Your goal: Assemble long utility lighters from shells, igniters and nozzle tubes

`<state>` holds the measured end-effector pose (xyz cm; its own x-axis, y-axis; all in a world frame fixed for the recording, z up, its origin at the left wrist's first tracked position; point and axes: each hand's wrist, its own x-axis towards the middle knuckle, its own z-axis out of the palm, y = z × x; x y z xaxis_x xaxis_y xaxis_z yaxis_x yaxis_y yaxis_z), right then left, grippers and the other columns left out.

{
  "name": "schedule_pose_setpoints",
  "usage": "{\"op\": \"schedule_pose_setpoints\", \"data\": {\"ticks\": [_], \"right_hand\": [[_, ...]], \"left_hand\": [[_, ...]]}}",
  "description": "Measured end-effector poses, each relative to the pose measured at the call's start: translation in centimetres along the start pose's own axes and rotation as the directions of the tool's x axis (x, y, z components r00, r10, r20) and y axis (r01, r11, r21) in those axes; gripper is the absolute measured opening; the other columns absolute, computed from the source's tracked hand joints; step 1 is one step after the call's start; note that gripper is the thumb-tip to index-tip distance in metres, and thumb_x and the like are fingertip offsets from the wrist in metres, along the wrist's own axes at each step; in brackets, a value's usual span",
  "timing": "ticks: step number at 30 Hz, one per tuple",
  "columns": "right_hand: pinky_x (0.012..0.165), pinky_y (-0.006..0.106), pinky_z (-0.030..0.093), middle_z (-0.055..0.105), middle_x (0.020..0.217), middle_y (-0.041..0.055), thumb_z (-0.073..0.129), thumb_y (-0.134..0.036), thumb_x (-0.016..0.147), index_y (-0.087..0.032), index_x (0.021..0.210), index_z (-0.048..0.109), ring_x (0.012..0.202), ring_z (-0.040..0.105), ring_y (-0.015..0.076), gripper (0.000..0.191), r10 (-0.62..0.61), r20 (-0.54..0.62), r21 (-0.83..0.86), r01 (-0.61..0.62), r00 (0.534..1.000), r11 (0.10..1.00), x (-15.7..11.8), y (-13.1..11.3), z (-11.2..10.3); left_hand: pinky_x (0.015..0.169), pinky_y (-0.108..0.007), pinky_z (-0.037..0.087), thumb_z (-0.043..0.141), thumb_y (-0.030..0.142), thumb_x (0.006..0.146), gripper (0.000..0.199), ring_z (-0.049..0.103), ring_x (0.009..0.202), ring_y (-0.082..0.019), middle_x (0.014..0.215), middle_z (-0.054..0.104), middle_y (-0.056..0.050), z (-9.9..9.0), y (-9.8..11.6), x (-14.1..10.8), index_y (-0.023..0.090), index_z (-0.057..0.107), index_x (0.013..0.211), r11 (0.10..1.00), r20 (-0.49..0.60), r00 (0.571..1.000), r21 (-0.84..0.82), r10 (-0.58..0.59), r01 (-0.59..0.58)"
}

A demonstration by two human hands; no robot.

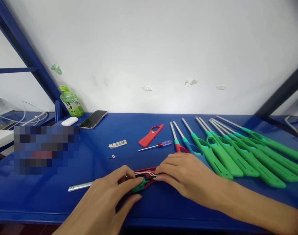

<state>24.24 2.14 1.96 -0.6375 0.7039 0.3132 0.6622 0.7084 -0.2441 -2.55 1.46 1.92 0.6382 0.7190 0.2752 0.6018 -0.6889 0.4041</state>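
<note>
An opened long-nosed lighter (151, 172) lies low over the blue table in front of me, its metal tube pointing left. White wires run along the red half-shell, and a green part sits by my left fingertips. My left hand (114, 192) is closed around the lighter near the tube end. At the shell's right end, the fingers of my right hand (182, 169) are pressed together on it; exactly what they pinch is hidden. Beyond the hands lie a loose red shell half (151, 135), a screwdriver (161, 144) with a clear purple-red handle, and a small transparent part (117, 144).
Several green-handled lighters (227, 156) lie side by side at right, with a blue-handled one (197, 151) near my right hand. Two tiny pieces (113, 156) rest left of centre. A phone (93, 119), white case (70, 121) and green-capped bottle (72, 102) stand back left.
</note>
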Motion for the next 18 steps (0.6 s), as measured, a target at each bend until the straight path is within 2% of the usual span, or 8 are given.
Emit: {"op": "schedule_pose_setpoints", "data": {"ticks": [3,8,13,18], "right_hand": [[0.073,0.033,0.047,0.078,0.092,0.0021,0.054,-0.031,0.110,-0.021,0.104,0.074,0.078,0.070,0.0210,0.023,-0.001,-0.002,-0.003,0.001,1.000,1.000,0.01,0.04,0.12],[0.073,0.033,0.048,0.078,0.092,0.0022,0.055,-0.031,0.109,-0.021,0.103,0.074,0.079,0.071,0.0213,0.022,-0.002,-0.008,-0.008,0.001,1.000,1.000,0.03,-0.10,-0.01],[0.075,0.034,0.049,0.078,0.091,0.0025,0.054,-0.031,0.110,-0.020,0.101,0.074,0.080,0.071,0.0212,0.025,-0.012,-0.003,-0.013,0.012,1.000,1.000,0.17,-0.20,-0.20],[0.075,0.032,0.048,0.077,0.091,0.0027,0.054,-0.032,0.110,-0.020,0.100,0.074,0.080,0.071,0.0204,0.025,0.002,0.017,-0.020,-0.001,1.000,1.000,0.20,-0.12,-0.14]], "left_hand": [[0.069,-0.022,0.061,0.052,0.026,0.105,0.029,0.073,0.073,-0.013,0.102,0.073,0.000,0.20,-0.17,-0.13,0.035,0.075,0.121,0.996,-0.075,0.995,0.078,0.058,-0.052],[0.067,-0.023,0.060,0.047,0.025,0.108,0.028,0.074,0.081,-0.015,0.104,0.071,-0.001,-0.05,0.07,-0.13,0.031,0.072,0.118,0.983,-0.122,0.988,0.164,0.099,-0.078],[0.052,-0.023,0.055,0.039,0.014,0.106,0.034,0.066,0.059,-0.011,0.098,0.068,-0.003,0.08,0.19,0.14,0.025,0.069,0.115,0.948,-0.140,0.974,0.291,0.176,-0.129],[0.051,-0.025,0.054,0.040,-0.001,0.095,0.044,0.070,0.075,-0.019,0.092,0.071,-0.002,0.48,-0.69,0.22,0.023,0.068,0.119,0.901,-0.132,0.960,0.395,0.247,-0.178]]}}
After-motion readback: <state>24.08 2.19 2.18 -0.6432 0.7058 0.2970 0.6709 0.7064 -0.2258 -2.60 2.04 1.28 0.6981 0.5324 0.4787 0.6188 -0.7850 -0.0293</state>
